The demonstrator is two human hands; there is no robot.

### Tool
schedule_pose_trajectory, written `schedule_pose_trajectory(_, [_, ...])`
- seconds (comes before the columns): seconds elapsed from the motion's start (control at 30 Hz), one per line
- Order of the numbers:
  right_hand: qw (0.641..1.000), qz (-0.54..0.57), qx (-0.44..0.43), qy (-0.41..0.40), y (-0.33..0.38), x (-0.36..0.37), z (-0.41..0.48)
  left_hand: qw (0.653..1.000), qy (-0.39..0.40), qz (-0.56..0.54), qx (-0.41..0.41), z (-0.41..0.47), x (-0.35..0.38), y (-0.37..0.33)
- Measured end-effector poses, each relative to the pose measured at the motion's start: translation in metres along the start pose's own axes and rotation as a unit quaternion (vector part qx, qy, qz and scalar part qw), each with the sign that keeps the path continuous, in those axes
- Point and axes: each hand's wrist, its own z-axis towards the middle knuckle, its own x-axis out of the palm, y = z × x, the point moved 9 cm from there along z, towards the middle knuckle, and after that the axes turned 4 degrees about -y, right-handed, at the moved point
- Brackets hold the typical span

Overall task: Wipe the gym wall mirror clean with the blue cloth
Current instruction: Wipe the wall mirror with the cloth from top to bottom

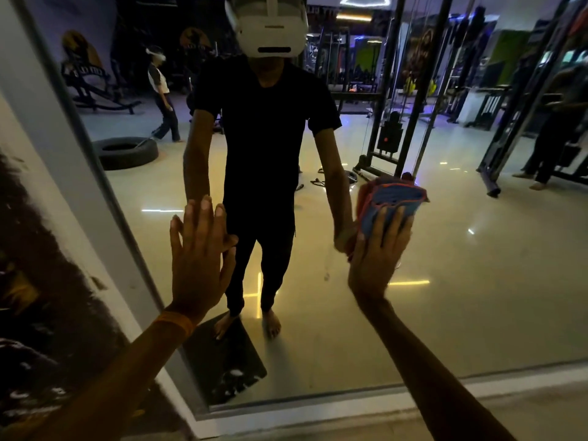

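I see left hand (199,259) spread flat on the wall mirror (445,281), right hand (378,253) w/ straight fingers pressing blue cloth (393,200), prob. onto glass.

Left hand (199,249) flat on mirror (445,281) at frame centre-left, fingers straight, right hand (378,253) pressing folded blue cloth (393,202) against glass at centre-right, grey frame (133,249) running diagonally at left.
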Motion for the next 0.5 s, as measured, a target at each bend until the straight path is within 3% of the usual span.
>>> schedule_pose_trajectory(0.07, [0.995,-0.001,-0.084,0.054,0.032,0.020,-0.036,1.000,-0.007,0.016,-0.018,-0.001,0.004,0.000])
schedule_pose_trajectory(0.13, [0.964,-0.012,-0.233,0.127,0.058,0.037,-0.075,0.999,-0.010,0.026,-0.022,-0.001,0.005,0.002])
schedule_pose_trajectory(0.2, [0.937,-0.023,-0.319,0.139,0.050,0.037,-0.074,1.000,-0.003,0.024,-0.010,-0.002,0.004,0.003])
schedule_pose_trajectory(0.27, [0.957,-0.025,-0.271,0.100,0.020,0.021,-0.042,1.000,0.002,0.015,0.000,-0.002,0.001,0.004])
schedule_pose_trajectory(0.33, [0.993,-0.014,-0.108,0.043,-0.026,0.000,-0.005,1.000,0.010,0.012,0.008,0.000,-0.002,0.002])
schedule_pose_trajectory(0.4, [0.999,0.010,0.037,-0.019,-0.053,-0.011,0.000,1.000,0.012,0.005,0.004,0.000,-0.003,0.000])
schedule_pose_trajectory(0.43, [0.998,0.002,0.058,-0.028,-0.049,-0.005,-0.014,1.000,0.011,0.004,0.000,-0.002,-0.003,0.000])
schedule_pose_trajectory(0.5, [1.000,-0.009,0.008,0.008,-0.012,0.018,-0.061,1.000,0.010,0.006,0.004,-0.014,0.002,0.002])
